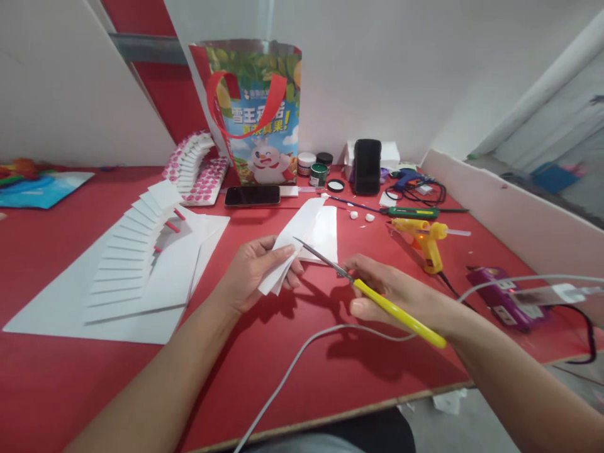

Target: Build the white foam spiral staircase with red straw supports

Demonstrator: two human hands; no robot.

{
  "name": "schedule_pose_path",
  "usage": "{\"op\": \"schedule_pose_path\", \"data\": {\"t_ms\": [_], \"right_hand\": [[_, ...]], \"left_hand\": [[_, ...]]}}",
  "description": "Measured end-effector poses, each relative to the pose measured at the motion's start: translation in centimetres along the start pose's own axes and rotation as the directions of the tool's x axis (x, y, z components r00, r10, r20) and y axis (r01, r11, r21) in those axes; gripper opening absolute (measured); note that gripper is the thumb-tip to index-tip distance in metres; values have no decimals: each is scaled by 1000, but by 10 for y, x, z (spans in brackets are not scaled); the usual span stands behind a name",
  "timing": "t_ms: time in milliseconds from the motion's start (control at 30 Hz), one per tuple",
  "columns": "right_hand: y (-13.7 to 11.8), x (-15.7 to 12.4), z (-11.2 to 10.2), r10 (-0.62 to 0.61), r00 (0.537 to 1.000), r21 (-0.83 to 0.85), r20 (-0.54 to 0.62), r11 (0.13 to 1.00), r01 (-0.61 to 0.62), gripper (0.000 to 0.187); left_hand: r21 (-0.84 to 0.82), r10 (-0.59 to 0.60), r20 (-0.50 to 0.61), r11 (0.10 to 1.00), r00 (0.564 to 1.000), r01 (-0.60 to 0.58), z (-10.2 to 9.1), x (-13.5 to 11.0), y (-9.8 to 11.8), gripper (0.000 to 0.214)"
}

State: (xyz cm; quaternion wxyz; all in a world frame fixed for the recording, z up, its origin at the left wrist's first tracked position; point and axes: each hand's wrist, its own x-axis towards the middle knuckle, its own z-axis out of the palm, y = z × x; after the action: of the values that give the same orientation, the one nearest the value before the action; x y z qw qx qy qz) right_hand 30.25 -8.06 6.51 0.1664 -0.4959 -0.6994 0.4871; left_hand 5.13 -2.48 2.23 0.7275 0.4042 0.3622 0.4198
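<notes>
Folded white paper (295,229) is pinched between the thumb and fingers of my left hand (257,270), its lower end fanned into layers. My right hand (377,289) grips scissors with yellow handles (399,313); the blades point left and their tip lies at the paper's right edge. Whether the tip touches the paper I cannot tell. Beneath and behind the held paper, another white sheet (325,233) lies on the red table (302,390). To the left stands a curved white paper staircase (125,251) on large white sheets (51,308).
Toward the right are a yellow hot glue gun (425,239), a purple power strip (500,299) and a green-handled tool (413,212). A white cable (302,352) crosses the front. Behind stand a printed bag (264,126), a phone (252,195), paint jars (318,174) and a pink-patterned staircase (207,182).
</notes>
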Motion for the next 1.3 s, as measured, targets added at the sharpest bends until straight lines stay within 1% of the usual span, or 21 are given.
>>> {"op": "schedule_pose_path", "data": {"t_ms": [133,300,533,733,1067,1300], "right_hand": [[-3,9,4,9,1000,52,18,999,-10,48],[-5,15,8,23,998,181,61,983,-33,49],[-6,19,11,37,998,238,52,970,-48,46],[-5,22,12,48,999,265,19,963,-51,49],[-9,27,9,94,995,176,-27,981,-88,52],[-3,28,10,110,990,73,-84,992,-104,46]], "left_hand": [[18,-46,7,999,999,46,3,-2,-2,26],[18,-78,12,997,997,78,5,0,-2,27],[8,-86,15,996,996,86,4,1,-2,30],[-11,-83,28,996,996,83,1,2,-5,30],[4,-108,6,994,994,108,0,3,-5,27],[14,-125,18,992,992,125,-4,6,-9,24]]}}
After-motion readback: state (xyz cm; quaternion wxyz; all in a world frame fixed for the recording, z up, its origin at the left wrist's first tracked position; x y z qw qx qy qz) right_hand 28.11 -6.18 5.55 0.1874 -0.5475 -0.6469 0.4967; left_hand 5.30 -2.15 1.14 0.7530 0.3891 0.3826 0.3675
